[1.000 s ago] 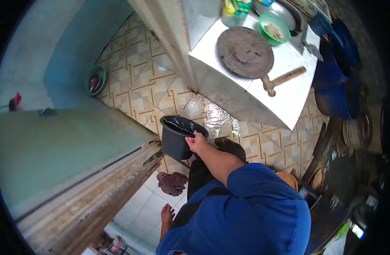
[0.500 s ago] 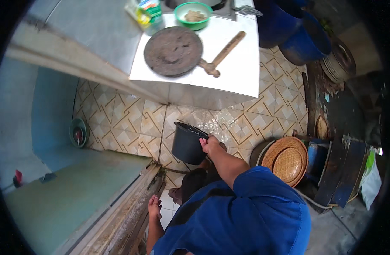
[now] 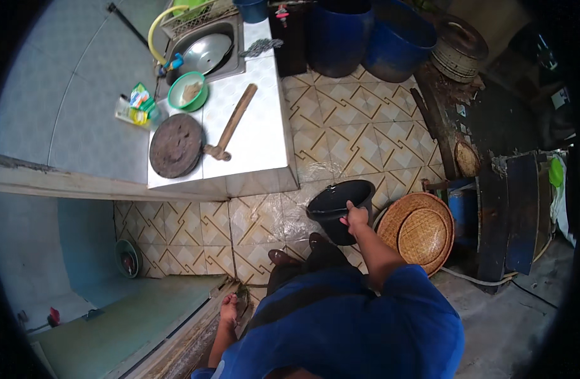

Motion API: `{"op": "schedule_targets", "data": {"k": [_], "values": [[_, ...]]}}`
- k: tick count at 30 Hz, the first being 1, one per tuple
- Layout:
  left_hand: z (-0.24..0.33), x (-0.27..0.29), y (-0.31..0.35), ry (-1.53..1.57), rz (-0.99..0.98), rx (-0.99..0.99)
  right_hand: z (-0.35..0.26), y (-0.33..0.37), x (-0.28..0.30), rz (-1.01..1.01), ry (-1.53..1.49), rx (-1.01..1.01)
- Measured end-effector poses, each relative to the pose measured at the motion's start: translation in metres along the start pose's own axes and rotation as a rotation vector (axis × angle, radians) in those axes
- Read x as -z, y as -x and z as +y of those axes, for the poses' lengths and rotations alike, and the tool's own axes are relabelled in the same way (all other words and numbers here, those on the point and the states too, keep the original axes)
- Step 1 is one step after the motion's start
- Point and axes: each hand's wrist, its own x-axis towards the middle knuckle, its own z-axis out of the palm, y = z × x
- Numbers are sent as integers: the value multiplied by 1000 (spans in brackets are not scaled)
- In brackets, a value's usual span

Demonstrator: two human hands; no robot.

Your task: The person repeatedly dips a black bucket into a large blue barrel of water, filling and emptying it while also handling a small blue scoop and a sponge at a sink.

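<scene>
on the white tiled counter (image 3: 264,132), at its far left corner against the grey wall, a small cluster of packets (image 3: 137,106) stands, coloured green, yellow and white; their labels are too small to make out. beside them sits a green bowl (image 3: 187,93), and nearer to me a round dark board (image 3: 176,145) with a wooden mallet (image 3: 232,122) lying just to its right. beyond the bowl, a metal sink (image 3: 209,49) holds a shiny lid.

my right hand (image 3: 355,216) is closed over the near rim of a black bucket (image 3: 340,207), fingers curled over the edge, gripping it. the bucket is upright over the patterned floor tiles (image 3: 359,126), just off the counter's front corner, with 1 round woven tray (image 3: 416,230) close on its right. i cannot tell whether the bucket rests on the floor or hangs from my grip.

my left hand (image 3: 229,309) reaches down to the rough wooden edge (image 3: 195,341) at the lower left; it looks spread flat against it, though how firmly is hard to judge.

my blue shirt hides most of my body and the floor beneath. 2 large blue barrels (image 3: 365,31) at the top are cut off by the frame edge. the right side is dark and cluttered.
</scene>
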Motion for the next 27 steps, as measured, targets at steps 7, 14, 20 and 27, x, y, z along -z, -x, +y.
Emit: {"op": "schedule_targets", "data": {"k": [7,14,20,27], "values": [[60,-71,-30,-142,-11,-22,-51,14,81,114,756,623],[123,-121,-64,-168,-93,1,-87,47,86,18,927,824],[140,-135,-119,-212,-94,82,-120,41,32,-23,994,971],[179,-173,-172,-159,-100,50,-194,41,-31,-38,1084,1086]]}}
